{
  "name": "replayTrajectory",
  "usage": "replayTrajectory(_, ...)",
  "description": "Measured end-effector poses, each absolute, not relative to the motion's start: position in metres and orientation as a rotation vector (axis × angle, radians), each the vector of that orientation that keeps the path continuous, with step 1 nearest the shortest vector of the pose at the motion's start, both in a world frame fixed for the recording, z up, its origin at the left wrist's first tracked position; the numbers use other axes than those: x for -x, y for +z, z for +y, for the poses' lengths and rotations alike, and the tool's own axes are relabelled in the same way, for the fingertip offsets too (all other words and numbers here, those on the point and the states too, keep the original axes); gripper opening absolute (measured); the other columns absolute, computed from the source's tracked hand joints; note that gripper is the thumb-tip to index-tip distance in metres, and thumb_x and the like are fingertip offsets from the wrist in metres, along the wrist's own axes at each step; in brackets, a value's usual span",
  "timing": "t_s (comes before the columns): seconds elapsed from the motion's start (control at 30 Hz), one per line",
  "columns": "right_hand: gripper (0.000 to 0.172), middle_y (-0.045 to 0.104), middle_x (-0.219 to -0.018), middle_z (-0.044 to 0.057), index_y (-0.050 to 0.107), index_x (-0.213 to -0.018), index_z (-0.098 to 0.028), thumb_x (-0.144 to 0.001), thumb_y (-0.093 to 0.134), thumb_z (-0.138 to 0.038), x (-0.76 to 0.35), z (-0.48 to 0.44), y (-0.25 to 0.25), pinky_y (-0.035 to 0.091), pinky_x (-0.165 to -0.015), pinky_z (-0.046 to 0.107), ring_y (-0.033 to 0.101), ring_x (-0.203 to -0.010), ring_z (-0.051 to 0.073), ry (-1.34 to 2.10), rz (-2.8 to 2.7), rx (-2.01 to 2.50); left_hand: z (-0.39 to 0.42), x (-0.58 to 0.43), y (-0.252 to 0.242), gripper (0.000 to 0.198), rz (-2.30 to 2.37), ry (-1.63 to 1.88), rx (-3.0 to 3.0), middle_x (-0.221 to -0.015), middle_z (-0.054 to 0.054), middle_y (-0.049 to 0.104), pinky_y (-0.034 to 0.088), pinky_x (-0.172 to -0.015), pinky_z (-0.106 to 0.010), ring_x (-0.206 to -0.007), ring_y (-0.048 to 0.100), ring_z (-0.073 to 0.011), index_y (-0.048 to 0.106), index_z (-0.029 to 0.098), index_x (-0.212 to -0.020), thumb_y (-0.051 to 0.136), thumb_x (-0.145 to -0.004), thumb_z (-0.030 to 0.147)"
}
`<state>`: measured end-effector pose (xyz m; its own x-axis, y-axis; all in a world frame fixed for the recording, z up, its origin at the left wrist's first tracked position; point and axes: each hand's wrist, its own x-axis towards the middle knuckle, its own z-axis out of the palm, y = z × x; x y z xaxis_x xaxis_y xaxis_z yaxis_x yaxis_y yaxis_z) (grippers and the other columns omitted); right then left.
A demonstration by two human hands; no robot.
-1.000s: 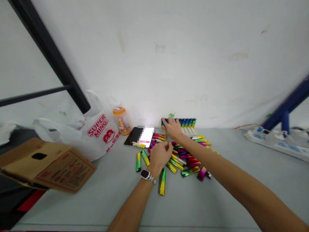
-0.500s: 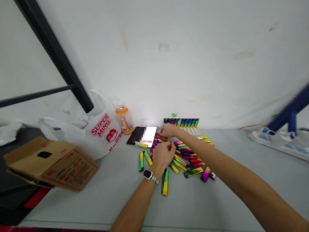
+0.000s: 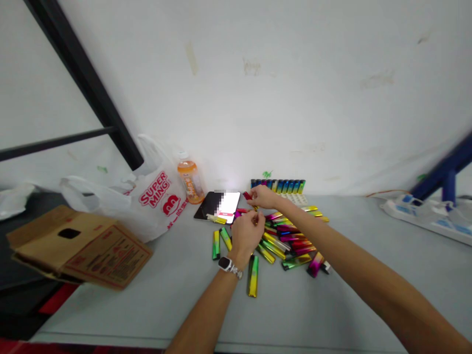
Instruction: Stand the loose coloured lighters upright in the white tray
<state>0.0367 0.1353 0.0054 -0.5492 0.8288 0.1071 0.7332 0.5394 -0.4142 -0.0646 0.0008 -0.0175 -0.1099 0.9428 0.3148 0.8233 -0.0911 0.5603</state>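
Table (image 3: pixel 147 305), one phone (image 3: pixel 221 205) — right hand (image 3: pixel 264 197) pinching one lighter (image 3: pixel 247 195)

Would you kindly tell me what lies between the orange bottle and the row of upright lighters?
A phone lies flat there, screen lit, slightly nearer the camera; the head view shows it.

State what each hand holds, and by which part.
The right hand pinches a red lighter by one end. The left hand is curled above the lighter pile; any hold there cannot be told.
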Motion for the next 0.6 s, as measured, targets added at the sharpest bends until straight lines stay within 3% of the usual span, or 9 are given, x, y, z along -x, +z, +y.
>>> replayTrajectory(0.17,0.025,0.054,-0.056,-0.003,0.062,-0.074,-0.015,-0.082,0.061,-0.038,-0.074,0.092,-0.001,0.031,-0.050,0.021,0.048,-0.053,0.010,0.686,-2.140,1.077,0.003,0.065,-0.015,0.029,1.944,1.419,-1.828,-0.068,-0.001,0.059,0.039,-0.066,-0.025,-0.072,0.056,-0.0158,0.060,0.020,-0.080,0.045,-0.093,0.041)
replayTrajectory(0.33,0.022,0.056,-0.059,-0.003,0.063,-0.080,-0.015,-0.084,0.057,-0.036,-0.092,0.051,-0.014,0.037,-0.053,0.022,0.049,-0.054,0.011,0.966,-1.897,0.968,0.013,0.057,-0.020,0.026,1.563,1.589,-1.823,-0.103,-0.008,0.064,0.047,-0.085,-0.030,-0.099,0.059,-0.0185,0.064,0.019,-0.102,0.057,-0.088,0.040)
replayTrajectory(0.5,0.025,0.064,-0.066,0.000,0.066,-0.083,-0.014,-0.083,0.060,-0.038,-0.096,0.038,-0.026,0.041,-0.054,0.022,0.053,-0.055,0.011,1.087,-1.770,0.967,0.022,0.050,-0.029,0.025,1.272,1.516,-1.780,-0.098,-0.007,0.066,0.049,-0.086,-0.029,-0.095,0.062,-0.0176,0.067,0.016,-0.092,0.058,-0.088,0.039)
replayTrajectory(0.6,0.033,0.067,-0.068,0.000,0.068,-0.102,-0.015,-0.082,0.063,-0.041,-0.099,0.030,-0.026,0.043,-0.056,0.023,0.057,-0.057,0.012,1.100,-1.720,0.977,0.020,0.050,-0.029,0.026,1.250,1.532,-1.718,-0.099,-0.007,0.067,0.050,-0.084,-0.028,-0.093,0.063,-0.0165,0.063,0.017,-0.096,0.056,-0.090,0.041)
